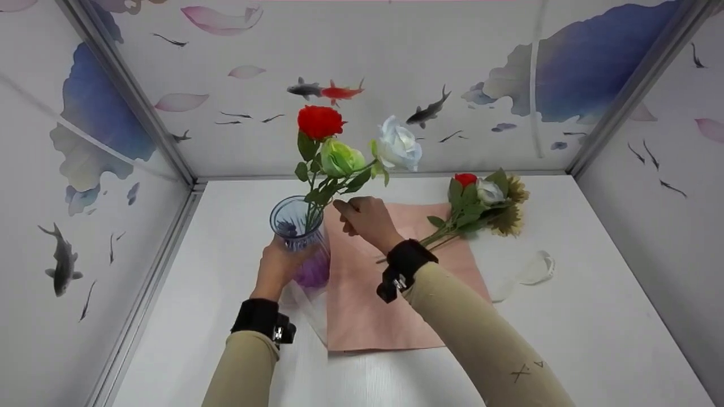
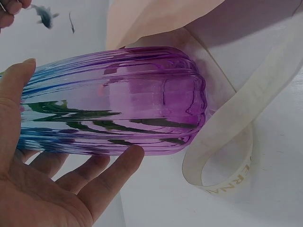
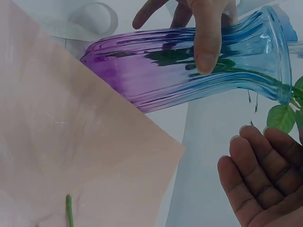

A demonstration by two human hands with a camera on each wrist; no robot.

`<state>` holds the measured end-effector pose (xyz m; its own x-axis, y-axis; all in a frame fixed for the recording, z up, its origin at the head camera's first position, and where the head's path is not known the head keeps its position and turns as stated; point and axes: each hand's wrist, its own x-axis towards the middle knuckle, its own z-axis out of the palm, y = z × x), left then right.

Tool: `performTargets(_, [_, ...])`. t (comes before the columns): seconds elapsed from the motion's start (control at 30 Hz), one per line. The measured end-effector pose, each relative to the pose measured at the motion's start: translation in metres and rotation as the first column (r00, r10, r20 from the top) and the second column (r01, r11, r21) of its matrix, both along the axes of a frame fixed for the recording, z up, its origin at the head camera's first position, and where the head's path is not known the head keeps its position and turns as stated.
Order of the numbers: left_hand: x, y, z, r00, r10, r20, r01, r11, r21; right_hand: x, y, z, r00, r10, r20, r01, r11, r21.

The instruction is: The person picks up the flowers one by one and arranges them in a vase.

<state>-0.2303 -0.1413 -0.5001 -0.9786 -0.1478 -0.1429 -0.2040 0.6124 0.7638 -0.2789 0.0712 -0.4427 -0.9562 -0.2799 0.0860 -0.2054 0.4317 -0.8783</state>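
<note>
My left hand [image 1: 283,263] grips a ribbed glass vase [image 2: 118,99], blue at the rim and purple at the base. The vase leans, with green stems and leaves showing through its glass. From its mouth rise a red rose [image 1: 320,122], a green rose [image 1: 341,159] and a white rose [image 1: 399,144]. Beside these stems, just right of the rim, is my right hand [image 1: 366,220] with bent fingers. In the right wrist view its fingertips lie near a green leaf [image 3: 281,118]; the thumb is out of that frame. Whether it pinches a stem is unclear.
A pink wrapping sheet [image 1: 390,322] lies on the white table [image 1: 565,350], right of the vase. Across its upper right rests a bunch with a red rose, a white rose and sunflowers [image 1: 507,219]. A pale ribbon [image 1: 546,271] curls farther right. Printed panels enclose the table.
</note>
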Motion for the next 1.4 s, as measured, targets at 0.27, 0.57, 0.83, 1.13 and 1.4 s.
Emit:
performTargets(0.27, [0.001, -0.001, 0.002, 1.000, -0.003, 0.007, 0.003, 1.000, -0.015, -0.004, 0.013, -0.018, 0.998, 0.010, -0.059, -0.006, 0.997, 0.072])
performTargets(0.57, [0.001, -0.001, 0.001, 1.000, -0.009, -0.010, 0.008, 1.000, -0.024, -0.005, 0.042, -0.036, 0.988, -0.089, -0.130, 0.108, 0.982, 0.155])
performTargets(0.83, [0.001, -0.001, 0.001, 1.000, -0.007, 0.005, 0.007, 1.000, -0.020, -0.006, 0.071, -0.047, 0.986, -0.143, -0.080, 0.157, 0.967, 0.198])
performTargets(1.13, [0.000, -0.002, 0.002, 1.000, -0.010, 0.018, 0.010, 1.000, -0.017, -0.003, 0.098, -0.057, 0.982, -0.177, -0.068, 0.188, 0.958, 0.216])
performTargets(1.4, [0.000, -0.002, 0.001, 1.000, -0.007, 0.006, 0.007, 1.000, -0.014, -0.006, 0.115, -0.065, 0.985, -0.166, -0.049, 0.172, 0.962, 0.212])
